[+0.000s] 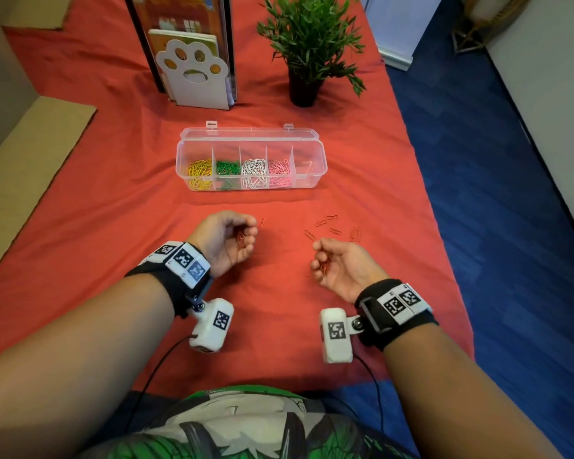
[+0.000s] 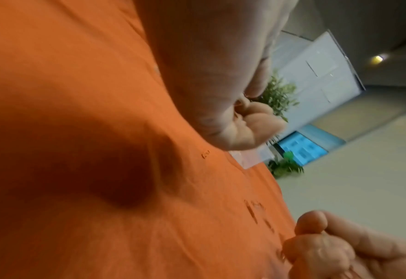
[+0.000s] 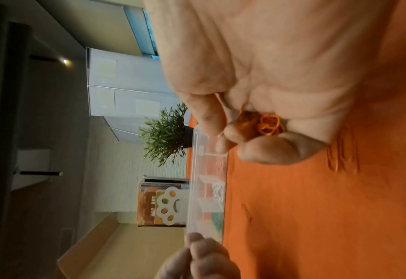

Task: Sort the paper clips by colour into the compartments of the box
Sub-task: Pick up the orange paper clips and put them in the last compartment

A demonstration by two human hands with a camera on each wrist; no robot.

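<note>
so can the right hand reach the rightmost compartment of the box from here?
Probably yes. The right hand has only bare red cloth between it and the open box, whose lid is folded back. It already grips red paper clips.

Loose red clips (image 1: 332, 226) before open box (image 1: 251, 160)

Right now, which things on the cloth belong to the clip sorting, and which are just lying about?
Job:
box
loose red clips
red clips in left hand
red clips in right hand

Lying about:
potted plant
paw bookend with books
</note>
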